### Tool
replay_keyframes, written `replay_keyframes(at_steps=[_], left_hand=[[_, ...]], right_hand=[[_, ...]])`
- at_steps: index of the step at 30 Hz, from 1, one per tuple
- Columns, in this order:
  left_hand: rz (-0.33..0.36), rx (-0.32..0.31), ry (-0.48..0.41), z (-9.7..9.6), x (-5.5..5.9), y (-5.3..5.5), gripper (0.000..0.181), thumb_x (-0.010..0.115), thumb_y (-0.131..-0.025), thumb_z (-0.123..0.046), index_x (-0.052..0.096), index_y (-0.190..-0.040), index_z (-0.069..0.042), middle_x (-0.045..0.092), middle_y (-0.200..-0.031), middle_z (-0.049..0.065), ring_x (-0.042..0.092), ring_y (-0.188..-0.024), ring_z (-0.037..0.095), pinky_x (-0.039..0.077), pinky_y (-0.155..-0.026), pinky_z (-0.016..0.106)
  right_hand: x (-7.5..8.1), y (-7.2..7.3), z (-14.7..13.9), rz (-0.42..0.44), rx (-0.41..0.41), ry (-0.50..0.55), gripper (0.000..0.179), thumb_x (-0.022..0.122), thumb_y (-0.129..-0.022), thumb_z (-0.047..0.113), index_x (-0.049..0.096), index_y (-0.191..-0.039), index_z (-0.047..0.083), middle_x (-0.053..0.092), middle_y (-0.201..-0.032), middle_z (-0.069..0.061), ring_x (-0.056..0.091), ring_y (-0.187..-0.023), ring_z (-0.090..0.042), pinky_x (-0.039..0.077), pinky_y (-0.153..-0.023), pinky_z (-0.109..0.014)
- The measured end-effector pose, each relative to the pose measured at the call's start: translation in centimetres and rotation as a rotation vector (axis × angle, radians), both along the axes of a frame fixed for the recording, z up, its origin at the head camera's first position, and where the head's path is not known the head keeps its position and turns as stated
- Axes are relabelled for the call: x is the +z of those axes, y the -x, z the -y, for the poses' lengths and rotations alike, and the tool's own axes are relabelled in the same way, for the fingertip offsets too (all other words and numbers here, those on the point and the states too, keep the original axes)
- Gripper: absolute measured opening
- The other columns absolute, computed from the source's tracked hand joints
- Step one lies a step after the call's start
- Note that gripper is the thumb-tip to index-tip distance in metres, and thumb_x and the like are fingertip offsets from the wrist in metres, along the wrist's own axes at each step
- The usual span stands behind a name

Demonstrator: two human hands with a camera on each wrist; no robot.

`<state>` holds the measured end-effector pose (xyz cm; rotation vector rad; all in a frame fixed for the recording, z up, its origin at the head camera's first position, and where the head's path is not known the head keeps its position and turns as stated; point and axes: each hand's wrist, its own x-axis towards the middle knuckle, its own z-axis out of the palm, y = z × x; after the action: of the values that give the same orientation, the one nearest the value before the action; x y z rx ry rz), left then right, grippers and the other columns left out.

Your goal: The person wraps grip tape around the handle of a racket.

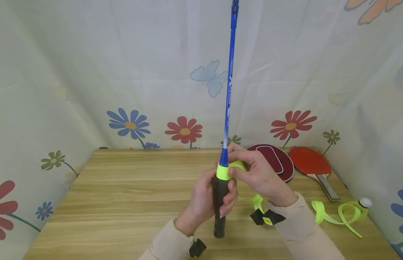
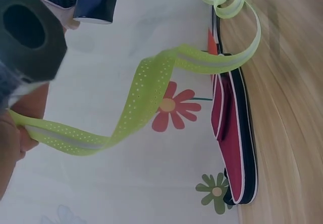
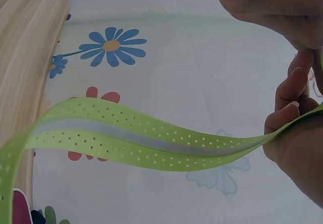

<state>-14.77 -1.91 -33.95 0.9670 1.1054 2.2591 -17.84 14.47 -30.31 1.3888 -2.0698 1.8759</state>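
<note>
A blue badminton racket (image 1: 230, 86) stands nearly upright over the table, its head out of view above. My left hand (image 1: 201, 196) grips its black handle (image 1: 219, 227), the fingers curled round it. Neon yellow-green grip tape (image 1: 223, 172) wraps the top of the handle, just under the blue cone. With thumb and fingers my right hand (image 1: 261, 175) pinches the tape beside the handle. The loose perforated tape (image 3: 131, 138), with a grey centre strip, runs away from the fingers in the right wrist view. The handle's butt end (image 2: 30, 32) shows close up in the left wrist view.
At the back right of the wooden table (image 1: 139, 187) lie a dark red paddle case (image 1: 287, 164) and a red table tennis paddle (image 1: 310, 161). A white-tipped shuttlecock (image 1: 364, 203) lies near the right edge, beside the curled tape tail (image 1: 319, 213). Flowered curtains (image 1: 149, 72) surround the table.
</note>
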Motion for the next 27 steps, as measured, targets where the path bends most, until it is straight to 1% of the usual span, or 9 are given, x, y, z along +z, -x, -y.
replay_keyframes(at_steps=[3, 7, 10, 12, 14, 16, 18, 22, 27], left_hand=[[0.013, 0.085, 0.042, -0.1, 0.1, -0.2, 0.049, 0.013, -0.102, -0.032, 0.051, -0.081, -0.010, 0.048, -0.057, -0.003, 0.044, -0.042, 0.011, 0.039, -0.041, 0.023], [-0.010, 0.256, 0.102, -0.3, 0.1, -0.3, 0.048, 0.017, -0.103, -0.039, 0.051, -0.091, -0.007, 0.049, -0.065, -0.001, 0.048, -0.047, 0.012, 0.044, -0.046, 0.023], [-0.026, 0.409, 0.143, -0.4, -0.1, -0.4, 0.031, 0.038, -0.101, -0.037, 0.045, -0.102, -0.007, 0.051, -0.071, 0.000, 0.049, -0.050, 0.011, 0.044, -0.048, 0.022], [-0.064, 0.508, 0.165, -0.5, -0.5, -0.3, 0.028, 0.051, -0.098, -0.031, 0.041, -0.110, -0.007, 0.054, -0.078, 0.002, 0.049, -0.054, 0.010, 0.044, -0.049, 0.021], [-0.099, 0.607, 0.171, -0.6, -0.8, -0.2, 0.034, 0.063, -0.094, -0.021, 0.040, -0.114, -0.006, 0.058, -0.084, 0.005, 0.051, -0.059, 0.011, 0.045, -0.051, 0.021], [-0.173, 0.705, 0.177, -0.8, -1.2, 0.0, 0.037, 0.067, -0.092, -0.015, 0.043, -0.117, -0.004, 0.059, -0.089, 0.009, 0.053, -0.063, 0.013, 0.047, -0.052, 0.023], [-0.208, 0.772, 0.170, -0.9, -1.4, 0.1, 0.031, 0.065, -0.094, -0.010, 0.048, -0.118, -0.002, 0.060, -0.092, 0.013, 0.056, -0.065, 0.015, 0.051, -0.053, 0.026], [-0.217, 0.817, 0.170, -0.9, -1.6, 0.2, 0.022, 0.059, -0.097, -0.010, 0.056, -0.118, -0.003, 0.060, -0.090, 0.018, 0.056, -0.060, 0.016, 0.052, -0.053, 0.027], [-0.202, 0.821, 0.166, -0.8, -1.3, 0.1, 0.022, 0.051, -0.102, -0.013, 0.056, -0.121, -0.004, 0.056, -0.086, 0.016, 0.044, -0.057, 0.014, 0.038, -0.048, 0.020]], right_hand=[[0.2, -0.3, 0.0, -0.013, -0.024, -0.053, 0.013, 0.062, -0.094, 0.005, 0.064, -0.107, 0.006, 0.053, -0.101, -0.008, 0.049, -0.098, -0.027, 0.043, -0.087, -0.036], [0.2, -0.5, 0.1, -0.062, -0.051, -0.068, 0.011, 0.060, -0.094, 0.003, 0.060, -0.105, 0.006, 0.052, -0.103, -0.007, 0.048, -0.100, -0.026, 0.043, -0.086, -0.034], [0.0, -0.4, 0.2, -0.113, -0.098, -0.071, 0.008, 0.060, -0.094, 0.006, 0.058, -0.102, 0.006, 0.051, -0.103, -0.006, 0.048, -0.096, -0.023, 0.044, -0.081, -0.031], [-0.1, -0.4, 0.3, -0.135, -0.149, -0.080, 0.008, 0.061, -0.094, 0.006, 0.058, -0.102, 0.006, 0.050, -0.102, -0.005, 0.048, -0.093, -0.022, 0.046, -0.077, -0.029], [-0.2, -0.4, 0.3, -0.138, -0.205, -0.094, 0.010, 0.061, -0.094, 0.004, 0.059, -0.103, 0.006, 0.049, -0.104, -0.004, 0.049, -0.091, -0.021, 0.047, -0.074, -0.026], [-0.3, -0.4, 0.3, -0.132, -0.269, -0.110, 0.012, 0.062, -0.093, 0.001, 0.060, -0.104, 0.005, 0.049, -0.104, -0.004, 0.049, -0.090, -0.020, 0.049, -0.073, -0.025], [-0.4, -0.4, 0.4, -0.120, -0.336, -0.125, 0.012, 0.064, -0.092, 0.000, 0.061, -0.103, 0.006, 0.051, -0.105, -0.002, 0.051, -0.092, -0.020, 0.050, -0.074, -0.025], [-0.5, -0.4, 0.4, -0.073, -0.414, -0.136, 0.012, 0.067, -0.091, 0.003, 0.062, -0.100, 0.008, 0.053, -0.104, 0.000, 0.051, -0.097, -0.019, 0.050, -0.082, -0.027], [-0.2, -0.4, 0.4, -0.013, -0.422, -0.151, 0.018, 0.070, -0.090, 0.013, 0.065, -0.107, 0.016, 0.059, -0.104, 0.004, 0.052, -0.103, -0.016, 0.046, -0.092, -0.036]])
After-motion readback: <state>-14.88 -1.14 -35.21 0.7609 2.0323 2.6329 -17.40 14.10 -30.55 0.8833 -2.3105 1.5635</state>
